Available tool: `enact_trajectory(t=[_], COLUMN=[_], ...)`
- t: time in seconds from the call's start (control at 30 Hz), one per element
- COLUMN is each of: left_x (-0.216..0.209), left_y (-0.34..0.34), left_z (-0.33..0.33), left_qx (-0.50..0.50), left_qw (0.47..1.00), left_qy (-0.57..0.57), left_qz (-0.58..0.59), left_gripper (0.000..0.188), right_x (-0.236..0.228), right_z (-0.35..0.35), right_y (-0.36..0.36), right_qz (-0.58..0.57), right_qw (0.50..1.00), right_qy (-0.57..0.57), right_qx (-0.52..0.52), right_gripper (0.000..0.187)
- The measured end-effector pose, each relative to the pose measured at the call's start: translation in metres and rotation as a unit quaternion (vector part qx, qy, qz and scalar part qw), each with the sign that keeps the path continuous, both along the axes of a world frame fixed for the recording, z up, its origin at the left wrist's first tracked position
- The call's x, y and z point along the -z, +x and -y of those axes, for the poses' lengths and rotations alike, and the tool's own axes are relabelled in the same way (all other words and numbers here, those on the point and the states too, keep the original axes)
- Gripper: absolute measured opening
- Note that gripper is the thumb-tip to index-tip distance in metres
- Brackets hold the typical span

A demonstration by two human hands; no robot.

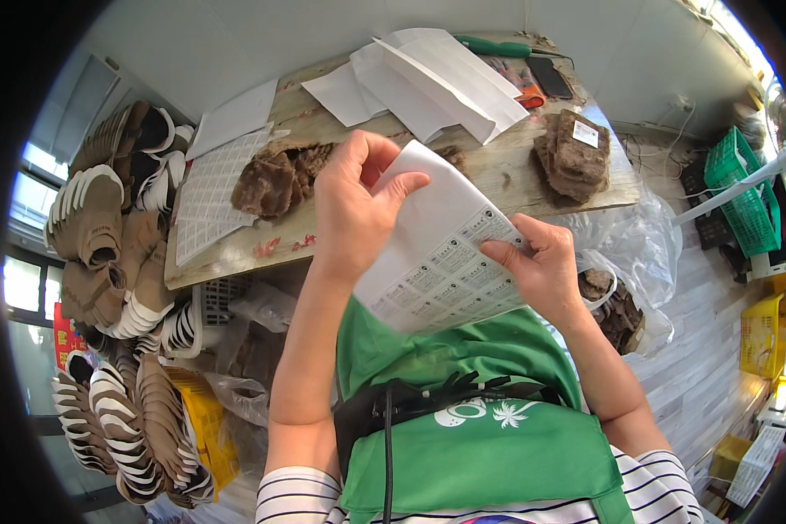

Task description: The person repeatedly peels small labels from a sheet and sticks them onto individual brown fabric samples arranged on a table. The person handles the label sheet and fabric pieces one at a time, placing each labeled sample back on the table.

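Both my hands hold a white label sheet (pixel 445 275), printed with rows of small rectangular labels, above my green apron (pixel 489 445). My left hand (pixel 358 196) pinches its upper left part, where the sheet curls over. At the sheet's right edge, my right hand (pixel 537 262) grips with the thumb on top. Brown fluffy fabric pieces (pixel 275 182) lie on the table just beyond my left hand. To the right sits a stack of brown fluffy pieces (pixel 575 153), its top one bearing a white label (pixel 585 134).
The worn wooden table (pixel 506 179) also carries white paper sheets (pixel 428 83), more label sheets (pixel 223 188), a phone (pixel 550 77) and a green-handled tool (pixel 495 46). Stacked brown-and-white shoe parts (pixel 92 214) crowd the left. A plastic bag (pixel 633 244) and a green crate (pixel 742 192) are at right.
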State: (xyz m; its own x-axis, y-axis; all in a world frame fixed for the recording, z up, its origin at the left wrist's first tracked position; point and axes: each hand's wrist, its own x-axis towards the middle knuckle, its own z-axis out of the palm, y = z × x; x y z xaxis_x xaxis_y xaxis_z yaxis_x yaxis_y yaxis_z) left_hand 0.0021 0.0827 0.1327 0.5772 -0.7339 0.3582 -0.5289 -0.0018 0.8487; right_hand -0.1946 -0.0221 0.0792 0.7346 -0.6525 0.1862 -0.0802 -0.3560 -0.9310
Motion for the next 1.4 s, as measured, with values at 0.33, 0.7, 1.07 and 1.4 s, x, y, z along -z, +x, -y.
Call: enact_trajectory(t=[0.33, 0.7, 1.07, 1.4], left_x=[0.001, 0.048, 0.099, 0.128], left_y=[-0.003, -0.006, -0.008, -0.005], left_z=[-0.011, 0.010, 0.020, 0.031], left_qx=[0.118, 0.127, 0.084, 0.023], left_qw=[0.974, 0.963, 0.986, 0.980], left_qy=[0.164, 0.002, 0.139, 0.174], left_qz=[0.104, 0.236, 0.049, 0.092], left_gripper=[0.022, 0.017, 0.032, 0.021], right_x=[0.004, 0.020, 0.060, 0.065], right_z=[-0.010, -0.010, -0.003, 0.016], right_y=[0.012, 0.024, 0.030, 0.026], right_qz=[0.048, 0.026, 0.026, 0.194], right_qw=[0.998, 0.969, 0.967, 0.973], right_qy=[-0.002, -0.235, -0.249, 0.065], right_qx=[-0.035, 0.070, 0.055, 0.105], right_gripper=[0.015, 0.015, 0.021, 0.011])
